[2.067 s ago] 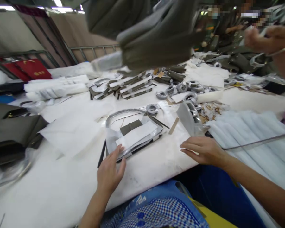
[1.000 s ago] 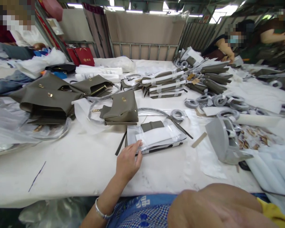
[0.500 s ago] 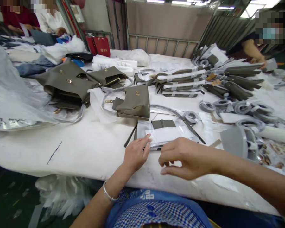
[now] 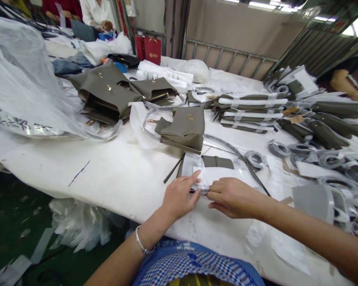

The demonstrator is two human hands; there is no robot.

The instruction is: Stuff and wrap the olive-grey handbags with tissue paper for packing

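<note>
Packet (image 4: 243, 174) lies flat on white table (image 4: 122, 171), directly before the person, olive piece (image 4: 217, 162) toward its far side. Left hand (image 4: 180, 194) relaxed, fingers apart, tips on the near left edge, probably to stop it sliding. Right hand (image 4: 231, 196) curled at the near edge, just beside the left; fingertips hidden, can't tell if pinching film or only touching. Bag (image 4: 186, 127) sits just behind, likely parked out of the hands' way. Grey holder (image 4: 313, 200) right, presumably for easy reach. Coil (image 4: 254, 159) beside packet.
</note>
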